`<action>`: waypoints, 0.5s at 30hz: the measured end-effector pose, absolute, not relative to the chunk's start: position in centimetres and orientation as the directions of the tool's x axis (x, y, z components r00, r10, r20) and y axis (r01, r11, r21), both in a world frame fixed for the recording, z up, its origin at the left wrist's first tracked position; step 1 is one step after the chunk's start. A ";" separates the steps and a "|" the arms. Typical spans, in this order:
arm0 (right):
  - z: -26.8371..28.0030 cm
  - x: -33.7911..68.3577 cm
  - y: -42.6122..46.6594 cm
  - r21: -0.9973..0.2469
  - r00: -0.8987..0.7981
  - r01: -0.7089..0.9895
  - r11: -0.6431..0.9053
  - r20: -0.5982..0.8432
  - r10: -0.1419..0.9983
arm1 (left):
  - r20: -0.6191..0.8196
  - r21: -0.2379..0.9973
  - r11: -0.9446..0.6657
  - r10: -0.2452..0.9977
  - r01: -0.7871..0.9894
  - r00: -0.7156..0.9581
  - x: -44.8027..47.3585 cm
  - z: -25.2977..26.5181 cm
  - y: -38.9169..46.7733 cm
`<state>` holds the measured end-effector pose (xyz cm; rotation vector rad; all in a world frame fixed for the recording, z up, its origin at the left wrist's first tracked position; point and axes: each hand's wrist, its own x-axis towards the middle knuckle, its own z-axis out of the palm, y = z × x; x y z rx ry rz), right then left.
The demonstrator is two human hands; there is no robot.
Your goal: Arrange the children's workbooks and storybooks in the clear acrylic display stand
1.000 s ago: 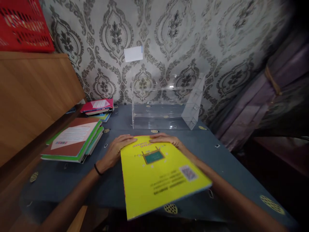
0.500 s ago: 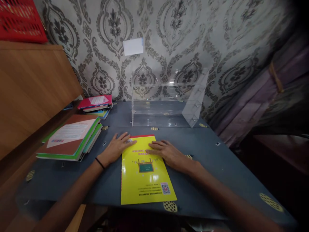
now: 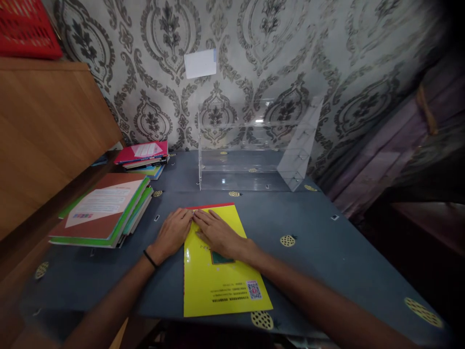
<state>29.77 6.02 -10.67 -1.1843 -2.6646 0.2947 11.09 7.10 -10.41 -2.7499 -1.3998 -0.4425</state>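
A glossy yellow book (image 3: 221,300) with a red top edge lies closed on the table, its printing upside down to me. At its upper left corner my left hand (image 3: 175,230) is closed, with bent fingers gripping the edge; the thumb is hidden. My right hand (image 3: 220,235) rests across the upper part of the cover, fingers stretched out flat toward that same corner. The fingertips of both hands meet there, over a small whitish patch. Beneath the right hand, part of the printed green chalkboard picture is covered.
A clear acrylic rack (image 3: 240,182) stands behind the book against the patterned wall. On the left lie a stack of books (image 3: 101,203) and a smaller pile with a pink cover (image 3: 140,152). A wooden cabinet (image 3: 51,111) carries a red basket (image 3: 27,31).
My right hand has slid left across the cover to the upper left corner. The left hand's spread fingers have drawn in and bent there. The book stays in place.
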 end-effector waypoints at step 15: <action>-11.8 39.3 6.8 -0.419 -0.420 0.763 0.492 0.258 0.870 | 0.130 -0.091 -0.618 0.770 0.781 0.625 12.7 -8.9 7.3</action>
